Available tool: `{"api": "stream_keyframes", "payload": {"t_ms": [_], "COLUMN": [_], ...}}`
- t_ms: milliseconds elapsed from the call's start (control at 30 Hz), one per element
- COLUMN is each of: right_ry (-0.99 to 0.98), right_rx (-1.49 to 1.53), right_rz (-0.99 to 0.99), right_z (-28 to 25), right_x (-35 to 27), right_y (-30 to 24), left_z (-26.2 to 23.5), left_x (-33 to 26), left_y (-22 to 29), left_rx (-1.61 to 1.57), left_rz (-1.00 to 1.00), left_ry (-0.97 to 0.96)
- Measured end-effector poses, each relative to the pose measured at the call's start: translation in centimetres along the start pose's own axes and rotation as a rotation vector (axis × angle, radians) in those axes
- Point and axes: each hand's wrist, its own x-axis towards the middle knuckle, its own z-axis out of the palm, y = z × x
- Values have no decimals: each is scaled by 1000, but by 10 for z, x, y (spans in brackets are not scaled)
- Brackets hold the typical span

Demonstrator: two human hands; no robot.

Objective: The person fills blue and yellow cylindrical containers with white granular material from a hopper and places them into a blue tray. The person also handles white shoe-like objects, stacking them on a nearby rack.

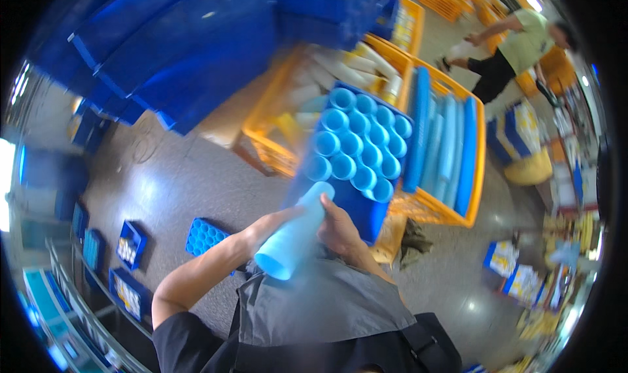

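A light blue hollow tube (pixel 296 239) lies slantwise in front of my chest, its wide open end toward me. My left hand (pixel 269 226) is closed around its left side, the fingers partly hidden behind it. My right hand (pixel 338 228) grips the tube's right side near the narrower far end, with the thumb up. Just beyond my hands is a blue bin (pixel 356 214) holding several upright light blue tubes (pixel 351 143) in rows, their round mouths up. The bin's near part shows bare blue.
Orange crates hold white and yellow tubes (pixel 356 62) and long blue tubes (pixel 447 141). Large blue bins (pixel 176 46) are stacked at the far left. Blue trays (pixel 204 236) stand on the floor to the left. Another person (pixel 517 49) is at the far right, among crates and boxes.
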Motion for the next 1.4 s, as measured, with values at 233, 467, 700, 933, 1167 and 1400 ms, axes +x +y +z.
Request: {"api": "stream_keyframes", "payload": {"t_ms": [233, 467, 700, 933, 1167, 1400], "right_ry": [223, -54, -198, -37, -264, -103], "right_rx": [378, 60, 249, 514, 270, 56], "right_rz": [-144, -186, 233, 212, 338, 149], "right_z": [-20, -20, -9, 15, 32, 32], "right_x": [-61, -56, -34, -26, 3, -29], "right_y": [-22, -13, -8, -12, 6, -2], "left_z": [37, 40, 45, 53, 46, 40], "left_x": [28, 25, 7, -14, -22, -46], "left_y": [-35, -54, -79, -85, -97, -95], "left_rx": [47, 23, -71, -204, -243, 239], "left_rz": [-36, 59, 196, 284, 374, 331], "left_ry": [-83, 103, 130, 114, 169, 523]}}
